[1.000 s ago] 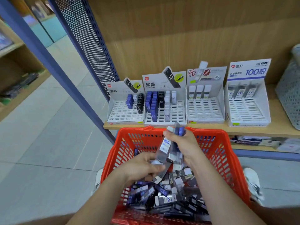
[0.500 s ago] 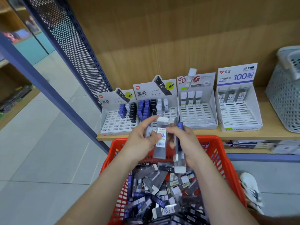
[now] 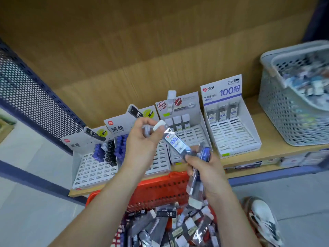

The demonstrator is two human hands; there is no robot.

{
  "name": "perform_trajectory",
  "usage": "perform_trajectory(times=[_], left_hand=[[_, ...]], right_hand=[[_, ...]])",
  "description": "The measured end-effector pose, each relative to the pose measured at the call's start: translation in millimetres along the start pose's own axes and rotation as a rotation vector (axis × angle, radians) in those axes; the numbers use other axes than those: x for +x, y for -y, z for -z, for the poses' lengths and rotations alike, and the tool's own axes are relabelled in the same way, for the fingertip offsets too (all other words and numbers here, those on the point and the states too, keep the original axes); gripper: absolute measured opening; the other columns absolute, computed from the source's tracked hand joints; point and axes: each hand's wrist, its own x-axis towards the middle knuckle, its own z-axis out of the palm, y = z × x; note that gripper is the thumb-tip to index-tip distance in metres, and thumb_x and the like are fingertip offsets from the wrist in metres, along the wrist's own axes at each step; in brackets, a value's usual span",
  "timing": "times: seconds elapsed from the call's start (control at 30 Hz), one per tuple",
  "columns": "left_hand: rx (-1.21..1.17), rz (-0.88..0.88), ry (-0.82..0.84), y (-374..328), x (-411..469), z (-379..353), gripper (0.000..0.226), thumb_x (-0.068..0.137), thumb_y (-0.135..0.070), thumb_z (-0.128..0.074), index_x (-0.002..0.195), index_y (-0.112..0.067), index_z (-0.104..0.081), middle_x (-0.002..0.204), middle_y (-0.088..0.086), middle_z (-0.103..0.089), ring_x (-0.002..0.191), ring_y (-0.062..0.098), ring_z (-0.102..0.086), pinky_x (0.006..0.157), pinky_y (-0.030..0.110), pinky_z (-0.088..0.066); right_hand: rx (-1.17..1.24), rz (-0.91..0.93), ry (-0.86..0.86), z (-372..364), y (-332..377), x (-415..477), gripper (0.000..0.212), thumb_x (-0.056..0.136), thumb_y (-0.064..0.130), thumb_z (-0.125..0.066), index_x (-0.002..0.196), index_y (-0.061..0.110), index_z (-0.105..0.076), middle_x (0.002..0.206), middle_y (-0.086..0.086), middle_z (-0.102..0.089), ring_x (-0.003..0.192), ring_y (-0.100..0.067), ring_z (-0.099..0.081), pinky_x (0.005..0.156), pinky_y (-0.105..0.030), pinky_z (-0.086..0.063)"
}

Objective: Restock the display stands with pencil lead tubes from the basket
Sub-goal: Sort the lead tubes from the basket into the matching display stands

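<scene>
My left hand [image 3: 142, 139] pinches the white-capped end of a clear pencil lead tube [image 3: 173, 139] with a blue "100" label. The tube slants down to my right hand [image 3: 208, 168], which grips a bundle of tubes [image 3: 196, 182] and touches the slanted tube's lower end. Both hands hover above the red basket [image 3: 160, 189], which is full of loose lead tubes [image 3: 170, 227]. Four white display stands sit on the wooden shelf: far left [image 3: 89, 168], second [image 3: 160, 161], third [image 3: 194, 136] and right [image 3: 233, 136]. Most of their slots are unfilled.
A grey plastic basket [image 3: 292, 111] with small items stands at the shelf's right end. A dark perforated metal panel [image 3: 26, 97] rises at the left. Packaged goods lie on a lower shelf [image 3: 267, 163]. A white shoe [image 3: 263, 221] rests on the tiled floor.
Both hands rose out of the red basket toward the stands. My left hand took hold of the "100" tube by its capped end, and the tube tilted from upright to slanted.
</scene>
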Motion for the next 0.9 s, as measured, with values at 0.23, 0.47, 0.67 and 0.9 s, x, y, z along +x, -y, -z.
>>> perform_trajectory(times=[0.23,0.47,0.67,0.9], left_hand=[[0.449,-0.135,0.354,-26.4,58.4,-49.4,0.016,0.08,-0.016,-0.076,0.091,-0.025,-0.067,0.063,0.001,-0.059,0.044,0.01,-0.045,0.046,0.02,-0.035],[0.656,-0.401,0.218,-27.1,106.1,-125.6,0.015,0.086,-0.023,-0.068,0.099,-0.03,-0.066,0.064,-0.002,-0.048,0.067,0.017,-0.048,0.055,0.023,-0.028],[0.946,-0.618,0.372,-3.7,116.5,-158.5,0.019,0.092,-0.026,-0.058,0.111,-0.026,-0.063,0.087,0.005,-0.067,0.079,0.023,-0.058,0.065,0.03,-0.043],[1.143,-0.706,0.501,4.5,118.8,-166.0,0.027,0.097,-0.027,-0.051,0.122,-0.024,-0.058,0.095,0.008,-0.068,0.087,0.027,-0.062,0.074,0.035,-0.05]], right_hand=[[0.338,-0.027,-0.329,39.0,7.5,29.1,0.01,0.091,0.003,-0.063,0.09,0.013,-0.06,0.075,-0.007,-0.066,0.046,-0.011,-0.044,0.05,-0.027,-0.036],[0.866,-0.238,-0.38,72.6,5.8,37.6,0.038,0.095,0.028,-0.058,0.061,0.018,-0.043,0.054,0.002,-0.044,0.042,-0.014,-0.045,0.044,-0.026,-0.043],[1.151,-0.27,-0.354,65.9,12.0,38.9,0.042,0.097,0.023,-0.051,0.057,0.016,-0.039,0.045,0.004,-0.039,0.035,-0.012,-0.043,0.038,-0.021,-0.04],[1.345,-0.249,-0.426,64.0,-1.0,49.4,0.018,0.09,0.018,-0.059,0.077,0.014,-0.046,0.055,0.002,-0.04,0.057,-0.016,-0.056,0.05,-0.025,-0.05]])
